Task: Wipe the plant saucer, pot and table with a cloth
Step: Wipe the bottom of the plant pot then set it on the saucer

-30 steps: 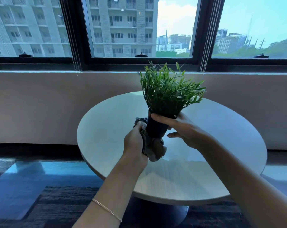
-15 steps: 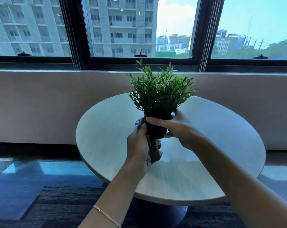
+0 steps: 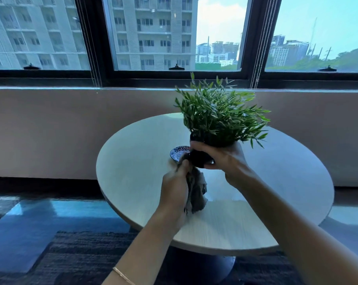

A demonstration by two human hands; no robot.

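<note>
Both hands were closed: your right hand (image 3: 225,159) wrapped the pot (image 3: 198,159) above the table's (image 3: 132,161) middle, just before the saucer (image 3: 179,153), your left hand (image 3: 174,188) clutched the soft cloth (image 3: 197,190) against it, and the pot seemed light but top-heavy, best gripped under its rim.

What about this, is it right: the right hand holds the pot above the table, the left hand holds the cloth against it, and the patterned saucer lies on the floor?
No. In the head view the patterned saucer lies on the table, not on the floor. The right hand does hold the pot and the left hand the cloth.
</note>
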